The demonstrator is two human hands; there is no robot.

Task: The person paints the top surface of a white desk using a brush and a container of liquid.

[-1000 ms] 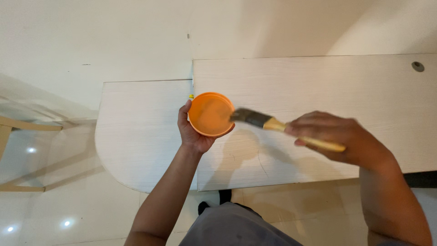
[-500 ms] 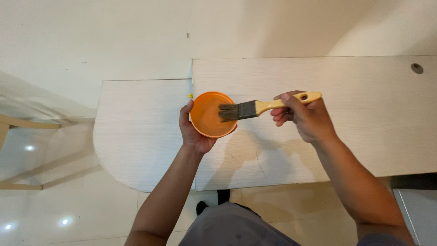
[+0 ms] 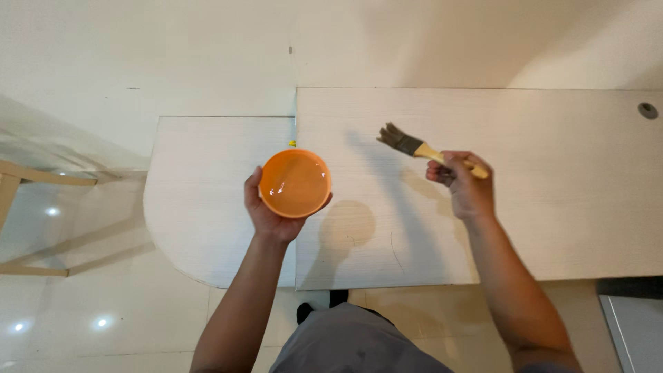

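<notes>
L hand (image 3: 271,215) cups an orange bowl (image 3: 295,182) from below, grip clenched round its base w/ thumb on the near rim; bowl is held upright above the pale wood-grain worktop (image 3: 552,207), over the seam btwn the rounded L section & the long R one. Clear glossy liquid inside. R hand (image 3: 464,186) has its grip closed on the yellow handle of a paintbrush (image 3: 418,148), dark bristles pointing up-left, well apart from the bowl. Bowl's shadow on worktop below it
</notes>
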